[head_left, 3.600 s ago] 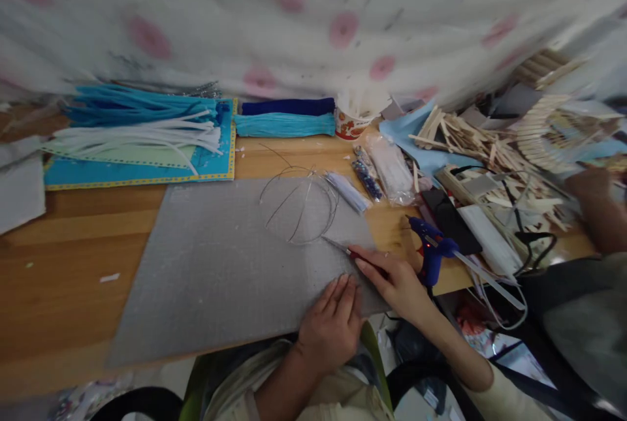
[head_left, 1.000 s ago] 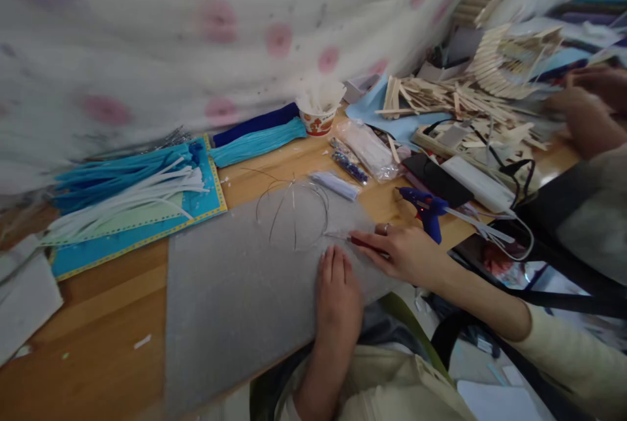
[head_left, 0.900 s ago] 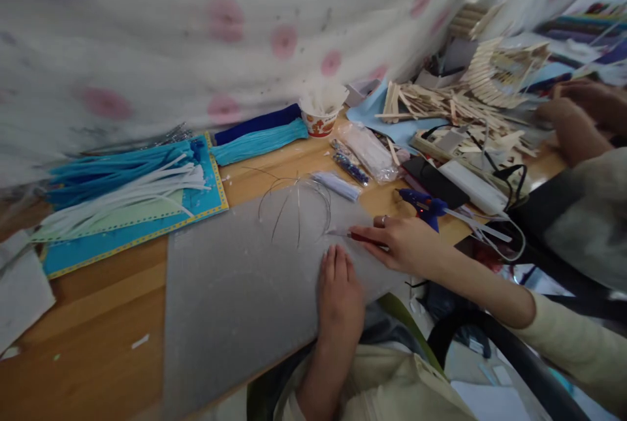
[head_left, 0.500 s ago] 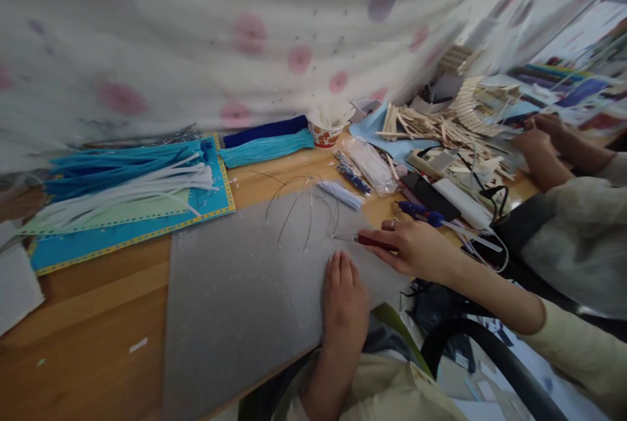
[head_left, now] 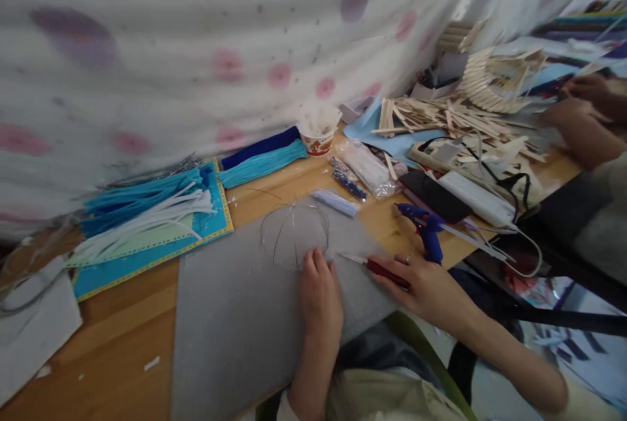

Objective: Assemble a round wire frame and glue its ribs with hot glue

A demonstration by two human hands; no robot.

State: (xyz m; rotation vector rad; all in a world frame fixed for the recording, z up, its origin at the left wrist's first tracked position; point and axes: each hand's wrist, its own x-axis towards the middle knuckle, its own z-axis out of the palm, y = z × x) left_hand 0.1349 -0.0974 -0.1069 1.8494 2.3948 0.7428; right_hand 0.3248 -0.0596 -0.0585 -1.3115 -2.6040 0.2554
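Note:
A domed frame of thin bent wire (head_left: 277,235) stands on the grey board (head_left: 225,316), its strands curving out from a top joint. My left hand (head_left: 321,297) is at its near right side, fingers close together and fingertips on the wire; the thumb is mostly hidden. To the right, my right hand (head_left: 426,284) is closed round a slim red-handled tool (head_left: 386,272). Its narrow, pointed metal end faces left toward the frame, apart from the wire. Just beyond that hand lies a blue glue gun (head_left: 424,225).
Pipe cleaners (head_left: 147,218) lie on a blue sheet at left. A paper cup (head_left: 318,137), bead packs (head_left: 349,185) and a wooden stick pile (head_left: 441,117) are farther back. A white power bank-like block (head_left: 477,199) trails cables. Another person's hands (head_left: 582,114) are at far right.
My left hand has moved from the bare board up-left to the wire frame, which now sits turned differently. The tool's tip has drawn back from the wire. The view has shifted.

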